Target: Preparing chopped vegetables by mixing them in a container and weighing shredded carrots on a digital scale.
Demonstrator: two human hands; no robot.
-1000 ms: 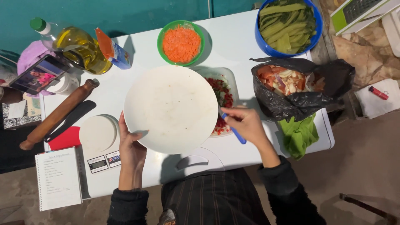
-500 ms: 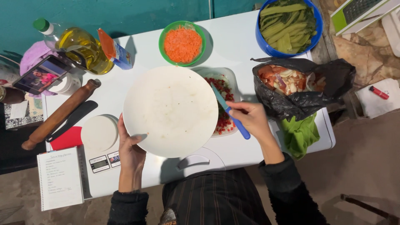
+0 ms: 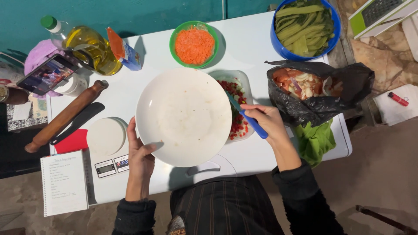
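At the far left, a phone [image 3: 47, 75] is propped beside a clear bottle of yellow oil [image 3: 87, 45] with a green cap. A wooden rolling pin [image 3: 65, 116] lies slanted on the white table [image 3: 252, 52], with a black spatula [image 3: 77, 122] just beside it and a red cloth [image 3: 72, 141] near that. At the near left edge a spiral notebook [image 3: 64, 182] is laid, and next to it a white kitchen scale [image 3: 106, 139] is set.

The large white plate [image 3: 183, 116] is held tilted above the middle of the table. Its near-left rim is grasped by the left hand [image 3: 140, 156], thumb laid over the inside of the rim and fingers curled beneath it. Beyond the plate, at the far side, a green bowl of grated carrot [image 3: 193, 44] is placed.

Just right of the plate, and partly hidden under its edge, a white tray of chopped red and green vegetables [image 3: 237, 106] is seen. A blue-handled knife [image 3: 248, 117] is clenched in the right hand [image 3: 266, 122], the fingers wrapped around the handle; the blade seems to touch the plate's right rim over the tray, though contact cannot be told for certain.

Further right, a black plastic bag [image 3: 322, 93] holding vegetable scraps is open, with a green cloth [image 3: 315, 141] near it. At the far right a blue bowl of green vegetable strips [image 3: 305, 26] is placed.
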